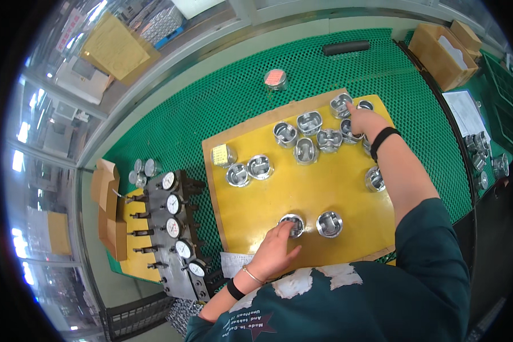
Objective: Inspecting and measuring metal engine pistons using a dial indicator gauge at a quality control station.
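My left hand (272,252) is at the near middle of a yellow board (245,211). Its fingertips rest on the rim of a silver metal piston (296,219), and the thumb stands apart. Just right of that lies another piston (329,224), open side up. At the far right of the board, my right hand (366,122) is closed at the edge of a piston (340,106); part of the grip is hidden behind the hand. Several more pistons (306,150) cluster left of it and partly beneath it. One piston (375,179) lies near the right edge, under my forearm.
At left stands a metal fixture with several dial gauges (174,228), beside an open cardboard box (109,222). Two pistons (260,167) and one with a yellow note (222,155) sit on the board's left. A pink-labelled piston (276,80) and black tube (346,48) lie on green matting.
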Available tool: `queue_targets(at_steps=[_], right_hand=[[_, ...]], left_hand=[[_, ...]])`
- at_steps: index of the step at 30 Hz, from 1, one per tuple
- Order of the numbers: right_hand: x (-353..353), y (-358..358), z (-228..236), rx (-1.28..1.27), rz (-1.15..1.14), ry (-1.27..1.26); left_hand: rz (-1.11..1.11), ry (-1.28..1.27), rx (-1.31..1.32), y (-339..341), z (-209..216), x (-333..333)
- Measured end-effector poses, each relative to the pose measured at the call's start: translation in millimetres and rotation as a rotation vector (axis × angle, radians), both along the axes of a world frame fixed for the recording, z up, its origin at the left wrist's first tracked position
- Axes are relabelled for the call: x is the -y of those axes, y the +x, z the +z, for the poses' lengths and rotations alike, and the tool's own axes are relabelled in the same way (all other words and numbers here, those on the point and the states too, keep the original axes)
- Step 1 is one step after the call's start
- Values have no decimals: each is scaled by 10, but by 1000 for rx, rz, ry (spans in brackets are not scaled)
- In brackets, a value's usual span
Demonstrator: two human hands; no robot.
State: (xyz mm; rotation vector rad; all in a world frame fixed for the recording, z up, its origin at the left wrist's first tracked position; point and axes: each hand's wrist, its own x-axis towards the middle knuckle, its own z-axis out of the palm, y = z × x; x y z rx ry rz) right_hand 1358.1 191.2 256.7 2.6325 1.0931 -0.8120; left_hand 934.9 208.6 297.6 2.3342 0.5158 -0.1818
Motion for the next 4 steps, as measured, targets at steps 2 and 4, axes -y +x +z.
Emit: queue_targets(at_steps=[2, 4], right_hand=[[-72, 131, -115, 12, 3, -40], [-92, 185, -117, -5, -108, -22]], left_hand=[[20, 10, -16, -31, -20, -14], [45, -14, -27, -49, -49, -47]])
